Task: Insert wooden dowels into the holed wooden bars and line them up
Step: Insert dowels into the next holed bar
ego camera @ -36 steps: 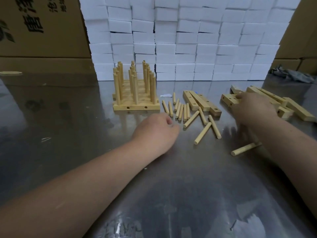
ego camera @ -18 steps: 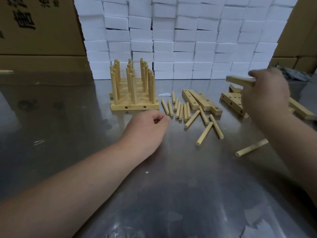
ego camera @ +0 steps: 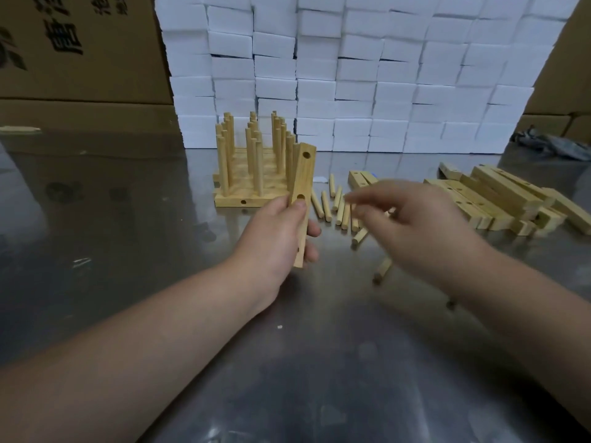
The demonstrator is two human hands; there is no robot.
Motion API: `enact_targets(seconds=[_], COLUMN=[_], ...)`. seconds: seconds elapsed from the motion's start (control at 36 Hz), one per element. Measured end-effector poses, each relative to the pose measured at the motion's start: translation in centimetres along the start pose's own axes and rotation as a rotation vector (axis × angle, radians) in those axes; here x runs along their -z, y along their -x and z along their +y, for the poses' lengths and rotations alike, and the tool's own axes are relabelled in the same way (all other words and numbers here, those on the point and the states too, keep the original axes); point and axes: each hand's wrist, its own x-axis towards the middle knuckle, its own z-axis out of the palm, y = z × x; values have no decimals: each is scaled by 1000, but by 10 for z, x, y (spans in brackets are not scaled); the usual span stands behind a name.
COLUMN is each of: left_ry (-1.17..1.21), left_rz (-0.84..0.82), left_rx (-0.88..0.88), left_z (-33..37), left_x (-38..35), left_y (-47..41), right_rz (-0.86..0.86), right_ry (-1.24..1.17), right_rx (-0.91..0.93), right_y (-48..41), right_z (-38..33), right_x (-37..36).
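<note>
While my left grip (ego camera: pixel 275 231) clasps a holed wooden bar (ego camera: pixel 303 177) nearly upright above the tabletop (ego camera: pixel 128 235), just before the dowel-filled bars (ego camera: pixel 252 174), my right grip (ego camera: pixel 412 219) hovers loose-fingered and empty over the loose dowels (ego camera: pixel 326 206); spare bars (ego camera: pixel 499 199) lie right.

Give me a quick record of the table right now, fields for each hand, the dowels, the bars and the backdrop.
left hand: grips a holed bar, nearly upright, visible holes empty
right hand: open, fingers spread above the loose dowels, blurred
loose dowels: lying on the metal table
finished bars: side by side behind the held bar, dowels standing in them
spare bars: heaped at the right
backdrop: stacked white blocks, cardboard boxes
</note>
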Motion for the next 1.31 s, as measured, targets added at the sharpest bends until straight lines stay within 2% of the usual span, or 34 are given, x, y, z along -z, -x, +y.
enact_targets(seconds=[0.06, 0.17, 0.22, 0.28, 0.47, 0.56, 0.72, 0.86, 1.14, 1.31], left_ry=[-22, -25, -27, -57, -67, -56, -86, -113, -267, -311], left_rz=[22, 51, 40, 24, 9, 7, 40, 36, -116, -177], left_rx=[13, 24, 37, 39, 35, 45, 7, -8, -68, -115], left_z=[0, 0, -1, -1, -2, -2, -2, 1, 1, 1], left_x=[1, 2, 2, 2, 1, 2, 0, -1, 3, 2], left_y=[-1, -3, -4, -4, -3, -4, -4, -4, 0, 0], right_rz=[-29, -399, -516, -552, -492, -365, -118, -53, 121, 109], right_ry=[163, 520, 567, 572, 599, 554, 304, 175, -20, -50], right_rx=[-110, -229, -223, -209, -139, -74, -69, -23, -60, -65], right_y=[-9, -14, -13, -14, -15, -16, -13, -8, -4, -5], right_z=[15, 33, 34, 35, 39, 37, 31, 23, 19, 17], right_x=[12, 18, 11, 6, 8, 10, 16, 11, 11, 11])
